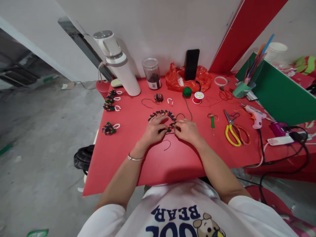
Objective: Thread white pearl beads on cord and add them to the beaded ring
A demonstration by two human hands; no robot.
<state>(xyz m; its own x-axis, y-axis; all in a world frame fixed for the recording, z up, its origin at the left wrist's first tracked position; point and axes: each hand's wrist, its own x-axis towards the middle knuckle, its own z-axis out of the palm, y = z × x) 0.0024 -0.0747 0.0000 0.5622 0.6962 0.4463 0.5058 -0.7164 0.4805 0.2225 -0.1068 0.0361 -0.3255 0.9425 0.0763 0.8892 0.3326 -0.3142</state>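
Note:
A multicoloured crocheted strip point(170, 114) lies curved in a ring on the red table, between my two hands. My left hand point(156, 129) has its fingers closed on the strip's lower left part, with thumb and forefinger pinched together. On the other side, my right hand point(185, 130) pinches the strip's lower right end, where a dark green yarn loop point(180, 115) sticks out. A loose thread tail point(168, 144) curls on the table below the hands. What exactly sits between the fingertips is partly hidden.
Several finished yarn pieces with white beads point(108, 128) line the left edge. Behind are a white flask point(127, 77), a jar point(152, 75), a green yarn ball point(187, 92) and a red thread spool point(197, 98). To the right lie a crochet hook point(212, 122), yellow-handled pliers point(232, 135) and a pink glue gun point(256, 118).

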